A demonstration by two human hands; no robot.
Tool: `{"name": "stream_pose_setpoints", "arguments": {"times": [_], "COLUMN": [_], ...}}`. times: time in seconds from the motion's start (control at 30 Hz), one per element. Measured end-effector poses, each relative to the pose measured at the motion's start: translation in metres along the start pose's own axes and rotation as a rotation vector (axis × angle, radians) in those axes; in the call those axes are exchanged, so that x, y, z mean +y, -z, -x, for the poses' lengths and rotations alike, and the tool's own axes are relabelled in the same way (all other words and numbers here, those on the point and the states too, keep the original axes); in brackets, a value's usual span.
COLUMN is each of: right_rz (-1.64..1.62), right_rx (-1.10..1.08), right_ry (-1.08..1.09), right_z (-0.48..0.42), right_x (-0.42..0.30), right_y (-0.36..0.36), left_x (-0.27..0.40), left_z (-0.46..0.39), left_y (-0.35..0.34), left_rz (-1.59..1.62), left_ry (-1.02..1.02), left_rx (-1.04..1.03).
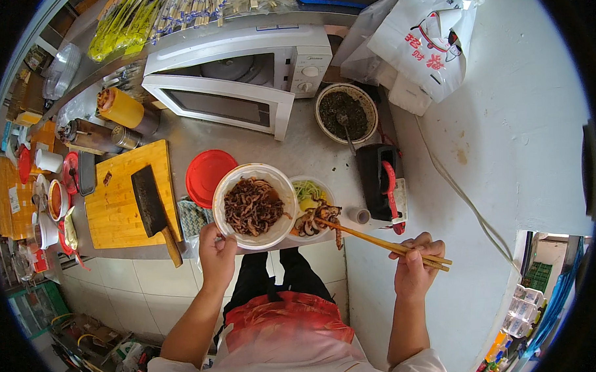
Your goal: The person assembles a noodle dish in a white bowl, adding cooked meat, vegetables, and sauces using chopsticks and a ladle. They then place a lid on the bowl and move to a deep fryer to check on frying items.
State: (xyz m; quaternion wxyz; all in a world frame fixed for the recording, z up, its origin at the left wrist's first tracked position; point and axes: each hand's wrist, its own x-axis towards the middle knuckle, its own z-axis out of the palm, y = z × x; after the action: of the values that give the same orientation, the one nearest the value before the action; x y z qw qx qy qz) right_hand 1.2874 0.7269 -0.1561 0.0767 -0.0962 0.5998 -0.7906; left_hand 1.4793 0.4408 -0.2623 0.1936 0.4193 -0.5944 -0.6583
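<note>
My left hand (219, 255) grips the near rim of a white plastic tub (219, 208) of dark, saucy shredded food (254, 207). A pair of wooden chopsticks (368, 235) is in my right hand (416, 265); their tips hold a dark strip of food (334, 213) above a clear round bowl (327, 190). That bowl, partly hidden behind the tub, has shredded green vegetable (308, 189), something yellow and sliced mushrooms in it. A red lid (209, 177) lies behind the tub on its left.
A cleaver (148, 198) rests on a wooden cutting board (117, 212) at left. Behind stands a microwave (216, 98), its door ajar. A bowl of dark sauce with a spoon (347, 113), a black tape dispenser (374, 183) and a small roll (359, 215) are at right, beside the wall.
</note>
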Motion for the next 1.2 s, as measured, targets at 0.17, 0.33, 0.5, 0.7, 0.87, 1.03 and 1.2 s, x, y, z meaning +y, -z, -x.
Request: {"name": "stream_pose_setpoints", "arguments": {"times": [0.17,0.33,0.5,0.7,0.87,1.03,1.2], "right_rz": [0.166,0.415,0.588,0.783,0.726,0.791,0.84], "right_rx": [-0.022,-0.104,-0.192,-0.29,-0.245,-0.201,-0.414], "right_ry": [-0.049,-0.002,0.109,0.178,0.134,0.137,0.21], "right_z": [-0.006,-0.007,-0.005,-0.002,0.011,0.012,0.008], "right_x": [0.04,0.093,0.096,0.055,0.039,0.039,0.044], "right_y": [0.014,0.012,-0.011,-0.024,-0.021,-0.002,0.0], "left_x": [0.005,0.003,0.006,0.002,0.004,0.002,0.006], "left_z": [-0.001,0.001,0.004,0.003,0.004,0.001,-0.002], "left_y": [0.009,0.015,0.015,0.016,0.011,0.016,0.014], "left_rz": [-0.004,0.011,0.032,0.015,0.018,-0.001,0.039], "left_ry": [0.021,0.033,0.063,0.052,0.04,0.075,0.089], "left_rx": [0.04,0.035,0.042,-0.003,0.022,-0.007,0.0]}}
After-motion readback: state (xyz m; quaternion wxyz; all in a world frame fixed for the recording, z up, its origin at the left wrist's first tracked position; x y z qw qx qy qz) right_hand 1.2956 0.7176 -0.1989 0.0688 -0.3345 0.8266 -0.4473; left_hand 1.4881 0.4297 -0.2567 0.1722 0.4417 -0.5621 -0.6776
